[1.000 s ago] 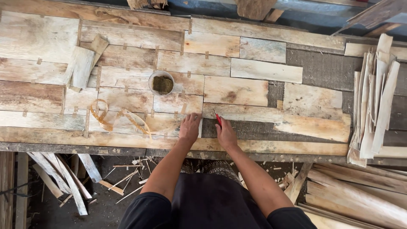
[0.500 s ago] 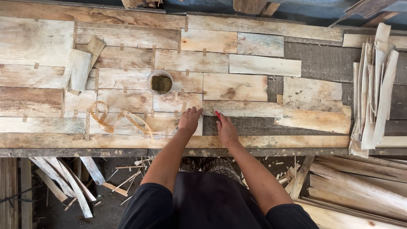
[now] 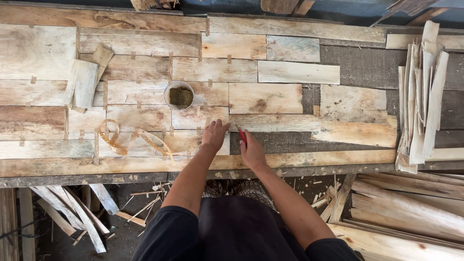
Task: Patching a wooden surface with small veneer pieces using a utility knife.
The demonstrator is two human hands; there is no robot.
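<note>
Your left hand (image 3: 215, 135) lay flat and open on the thin wood sheets (image 3: 193, 121) on the bench (image 3: 338, 170), while your right hand (image 3: 251, 152) gripped a red tool (image 3: 242, 136).

Before you runs a long wooden workbench (image 3: 338, 67), dark and weathered, spanning the frame from left to right. Thin veneer sheets (image 3: 265, 98) lie flat across most of its top, pieced edge to edge in rows and joined with small tape tabs. A small round cup (image 3: 180, 95) sits on the sheets just left of centre. At the left you have a loose folded piece of veneer (image 3: 83, 83), and below it curled strips of tape (image 3: 113, 137). A stack of narrow veneer strips (image 3: 420, 96) rests at the right end. Your hands lie on the sheets at lower centre.
</note>
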